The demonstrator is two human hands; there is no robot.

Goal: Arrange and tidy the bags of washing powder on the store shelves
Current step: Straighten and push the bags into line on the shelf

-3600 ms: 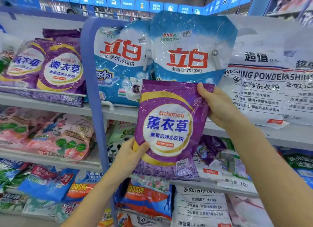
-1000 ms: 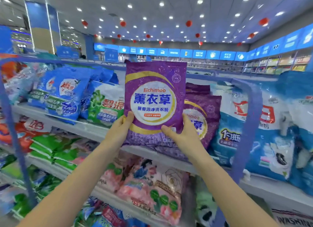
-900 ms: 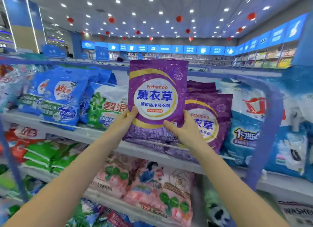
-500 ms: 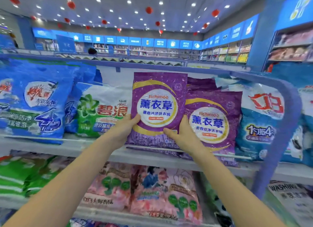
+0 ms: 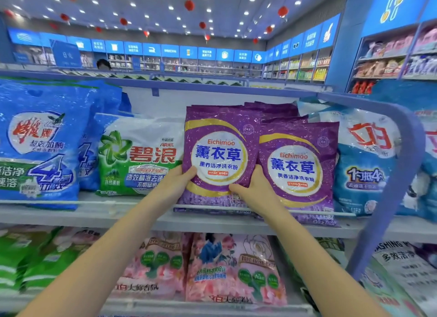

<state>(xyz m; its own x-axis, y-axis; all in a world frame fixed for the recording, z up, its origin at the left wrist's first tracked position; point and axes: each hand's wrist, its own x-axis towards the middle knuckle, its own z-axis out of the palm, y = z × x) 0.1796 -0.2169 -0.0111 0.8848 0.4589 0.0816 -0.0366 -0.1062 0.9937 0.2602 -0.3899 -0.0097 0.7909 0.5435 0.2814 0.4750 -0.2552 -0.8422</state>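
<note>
Store aisle, blue signage at the back; top shelf (image 5: 94, 213) w/ powder bags stood in a row. Left hand (image 5: 176, 181) grips the purple lavender bag (image 5: 220, 151) at its lower-left edge, thumb on the front, fingers hidden behind. Right hand (image 5: 254, 191) does the same at lower-right, thumb pressed on the label. Low two-sided hold is prob. b/c a soft bag sags otherwise, & it lets the btm be seated squarely. Bag is upright, face out, btm at or just behind the front rail (image 5: 142, 202); can't tell if its weight is fully on the shelf yet. It overlaps a second purple bag (image 5: 298, 165) to its right, so same brand gets grouped. Green bag (image 5: 139, 158) touches it on the left; blue-white bag (image 5: 364, 165) sits further right. Pink bags (image 5: 231, 269) fill the shelf below.
</note>
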